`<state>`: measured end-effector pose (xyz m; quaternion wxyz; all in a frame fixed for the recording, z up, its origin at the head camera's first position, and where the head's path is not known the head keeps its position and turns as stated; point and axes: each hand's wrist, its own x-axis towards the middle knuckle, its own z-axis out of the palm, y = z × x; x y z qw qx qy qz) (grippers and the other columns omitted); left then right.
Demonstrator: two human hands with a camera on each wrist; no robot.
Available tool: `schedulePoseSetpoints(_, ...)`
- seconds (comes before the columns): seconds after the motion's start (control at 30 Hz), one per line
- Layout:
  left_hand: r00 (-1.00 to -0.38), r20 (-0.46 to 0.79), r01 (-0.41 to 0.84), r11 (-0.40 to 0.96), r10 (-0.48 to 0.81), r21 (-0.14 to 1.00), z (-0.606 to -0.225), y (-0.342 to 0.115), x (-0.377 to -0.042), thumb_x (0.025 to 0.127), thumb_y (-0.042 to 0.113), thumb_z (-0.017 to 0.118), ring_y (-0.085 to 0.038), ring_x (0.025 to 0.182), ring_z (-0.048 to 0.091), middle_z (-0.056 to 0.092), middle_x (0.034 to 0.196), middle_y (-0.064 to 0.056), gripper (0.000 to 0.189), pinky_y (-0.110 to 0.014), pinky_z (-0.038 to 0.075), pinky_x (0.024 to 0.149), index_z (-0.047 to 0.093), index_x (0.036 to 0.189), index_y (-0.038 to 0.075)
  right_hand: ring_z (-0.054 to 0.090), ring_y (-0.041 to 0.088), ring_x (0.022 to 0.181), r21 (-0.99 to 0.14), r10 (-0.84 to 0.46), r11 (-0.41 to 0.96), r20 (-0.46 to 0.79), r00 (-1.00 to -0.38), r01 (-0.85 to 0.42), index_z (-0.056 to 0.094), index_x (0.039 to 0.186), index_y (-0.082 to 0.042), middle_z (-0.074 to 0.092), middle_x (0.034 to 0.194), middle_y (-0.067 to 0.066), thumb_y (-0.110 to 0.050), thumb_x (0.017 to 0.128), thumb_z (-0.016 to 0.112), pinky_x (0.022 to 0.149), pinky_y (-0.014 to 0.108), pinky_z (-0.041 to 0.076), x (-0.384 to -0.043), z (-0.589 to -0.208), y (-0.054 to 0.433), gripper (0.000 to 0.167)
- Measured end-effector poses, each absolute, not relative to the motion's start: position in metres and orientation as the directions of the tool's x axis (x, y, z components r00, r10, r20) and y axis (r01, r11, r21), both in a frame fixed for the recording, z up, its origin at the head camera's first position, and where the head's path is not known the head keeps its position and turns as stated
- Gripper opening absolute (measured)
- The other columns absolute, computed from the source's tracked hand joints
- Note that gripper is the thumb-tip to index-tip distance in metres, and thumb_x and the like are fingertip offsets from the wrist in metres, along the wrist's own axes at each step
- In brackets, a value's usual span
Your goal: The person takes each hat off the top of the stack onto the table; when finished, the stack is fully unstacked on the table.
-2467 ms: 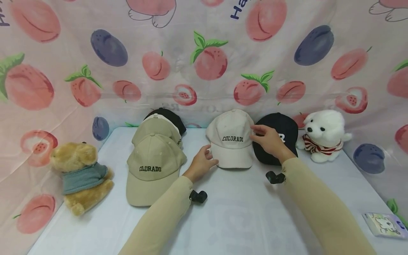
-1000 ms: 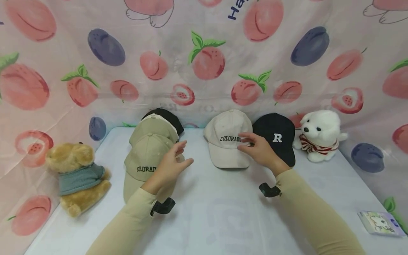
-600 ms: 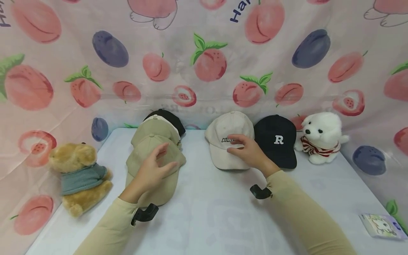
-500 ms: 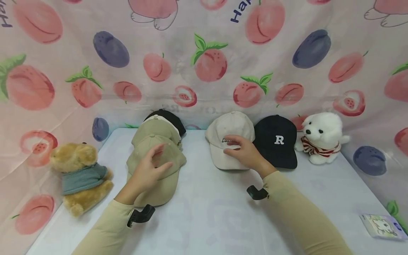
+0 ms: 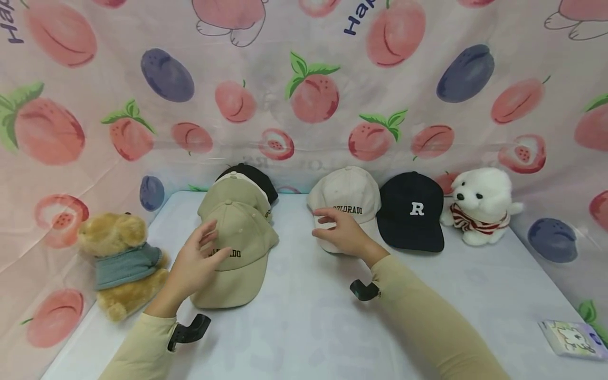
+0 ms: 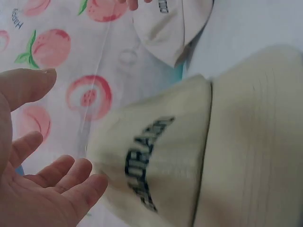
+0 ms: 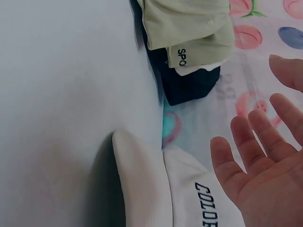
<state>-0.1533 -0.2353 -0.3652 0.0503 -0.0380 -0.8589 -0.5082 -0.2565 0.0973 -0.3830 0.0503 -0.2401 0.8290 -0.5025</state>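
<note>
My left hand (image 5: pixel 195 261) hovers over the left side of a khaki cap (image 5: pixel 244 282) lettered COLORADO, fingers apart and loosely bent, holding nothing. That cap fronts a row, with another khaki cap (image 5: pixel 233 184) and a black cap (image 5: pixel 258 176) behind it. My right hand (image 5: pixel 344 232) is in front of a cream COLORADO cap (image 5: pixel 349 184), covering part of its front and brim. In the right wrist view its fingers (image 7: pixel 246 142) are spread with nothing between them. To the right of the cream cap sits a black cap (image 5: pixel 410 221) with a white R.
A brown plush bear (image 5: pixel 125 266) in a blue top sits at the left. A white plush dog (image 5: pixel 482 200) with a striped scarf sits at the back right. A small patterned packet (image 5: pixel 572 339) lies near the right edge of the white table (image 5: pixel 304 327).
My left hand has moved left and toward me, from beside the cream cap across the khaki cap. My right hand has shifted left from the black R cap. The caps stay put.
</note>
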Motion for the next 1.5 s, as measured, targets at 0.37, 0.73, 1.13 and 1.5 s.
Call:
schedulePoseSetpoints(0.37,-0.994,0.094,0.057,0.504,-0.048,0.862,-0.379,-0.267,-0.140,0.093,0.014,0.072,-0.046,0.140,0.032,0.029,0.156,-0.026,0.079,-0.059,0.032,0.110,0.025,0.153,-0.005,0.055,0.029,0.124,-0.859,-0.476,0.381,0.134,-0.869,-0.342,0.059,0.137,-0.004,0.054,0.142,0.011,-0.013,0.092,0.073,0.099,0.045,0.048,-0.260,-0.386,0.071,0.048)
schedulePoseSetpoints(0.73,-0.996,-0.005,-0.052,0.521,-0.091,0.852,-0.398,-0.286,-0.135,0.096,0.017,0.070,-0.049,0.140,0.029,0.023,0.157,-0.031,0.081,-0.059,0.030,0.111,0.019,0.154,-0.008,0.053,0.027,0.128,-0.881,-0.468,0.383,0.074,-0.881,-0.278,0.055,0.141,-0.007,0.053,0.143,0.009,-0.016,0.092,0.074,0.099,0.043,0.048,-0.264,-0.395,0.041,0.054)
schedulePoseSetpoints(1.13,-0.990,-0.117,-0.140,0.495,-0.078,0.858,-0.422,-0.299,-0.143,0.093,0.015,0.072,-0.053,0.140,0.027,0.020,0.156,-0.036,0.088,-0.058,0.029,0.111,0.014,0.154,-0.011,0.052,0.026,0.128,-0.875,-0.500,0.385,0.069,-0.863,-0.293,0.053,0.143,-0.003,0.053,0.144,0.008,-0.016,0.093,0.071,0.102,0.038,0.046,-0.276,-0.400,0.013,0.055)
schedulePoseSetpoints(1.5,-0.988,-0.146,-0.149,0.527,-0.048,0.837,-0.430,-0.302,-0.148,0.090,0.021,0.076,-0.056,0.140,0.022,0.021,0.150,-0.045,0.095,-0.063,0.026,0.111,0.012,0.154,-0.009,0.046,0.026,0.134,-0.878,-0.531,0.411,-0.012,-0.847,-0.245,0.051,0.145,-0.010,0.048,0.149,0.007,-0.021,0.093,0.072,0.104,0.039,0.044,-0.275,-0.402,-0.011,0.057)
